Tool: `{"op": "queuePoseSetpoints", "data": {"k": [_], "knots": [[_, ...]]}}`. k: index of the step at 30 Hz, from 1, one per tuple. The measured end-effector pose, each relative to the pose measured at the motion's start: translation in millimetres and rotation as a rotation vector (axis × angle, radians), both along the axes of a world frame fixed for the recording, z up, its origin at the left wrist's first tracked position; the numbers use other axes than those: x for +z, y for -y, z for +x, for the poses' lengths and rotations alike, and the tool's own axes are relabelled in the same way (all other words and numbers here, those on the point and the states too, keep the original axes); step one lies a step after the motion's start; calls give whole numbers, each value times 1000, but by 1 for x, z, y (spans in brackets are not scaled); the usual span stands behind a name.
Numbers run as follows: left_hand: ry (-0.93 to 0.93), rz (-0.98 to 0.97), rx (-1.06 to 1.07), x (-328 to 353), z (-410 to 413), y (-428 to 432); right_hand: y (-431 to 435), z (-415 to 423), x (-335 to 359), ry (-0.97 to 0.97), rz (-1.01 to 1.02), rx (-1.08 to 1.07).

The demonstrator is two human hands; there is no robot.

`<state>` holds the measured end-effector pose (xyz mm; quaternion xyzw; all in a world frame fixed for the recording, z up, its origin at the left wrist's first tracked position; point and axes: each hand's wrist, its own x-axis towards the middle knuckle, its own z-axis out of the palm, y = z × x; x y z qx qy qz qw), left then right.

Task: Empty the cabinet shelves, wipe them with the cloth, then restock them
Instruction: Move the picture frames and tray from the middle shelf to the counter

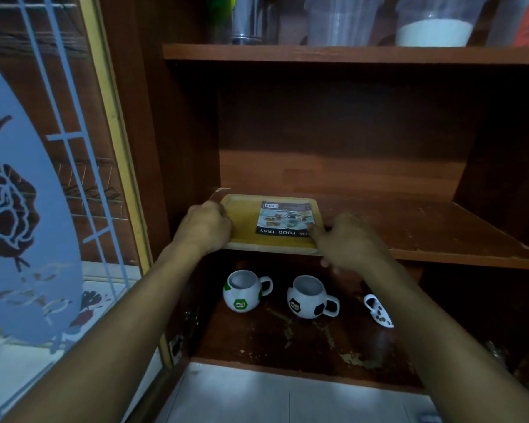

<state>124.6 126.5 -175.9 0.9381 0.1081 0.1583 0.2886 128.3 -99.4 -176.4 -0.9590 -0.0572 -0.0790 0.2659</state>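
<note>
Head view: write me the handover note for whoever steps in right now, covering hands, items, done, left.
Left hand: grips the wooden tray by its left edge.
Right hand: pinches the tray's right front corner, thumb on top.
Tray: on the middle shelf, at the left front.
Top shelf: metal canister and powder container.
Bottom shelf: green-patched mug, black-patched mug, white cup.
Done: cannot tell whether the tray is going out or back in.
Left: top and bottom shelves are stocked; no cloth in view.
</note>
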Motion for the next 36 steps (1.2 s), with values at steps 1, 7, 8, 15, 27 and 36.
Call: {"op": "queuePoseSetpoints", "data": {"k": [1, 7, 8, 15, 27, 36], "knots": [[3, -7, 4, 0, 0, 1, 0, -1, -2, 8, 36, 1], [30, -84, 17, -2, -2, 1, 0, -8, -8, 93, 173, -3], [42, -100, 17, -2, -2, 2, 0, -9, -9, 96, 193, -3], [154, -168, 2, 5, -9, 8, 7, -14, -8, 180, 342, 23], [311, -174, -19, 13, -34, 22, 20, -36, -7, 7, 1007, 78], [313, -212, -66, 2, -64, 42, 30, -63, -14, 39, 1142, 93]]}}
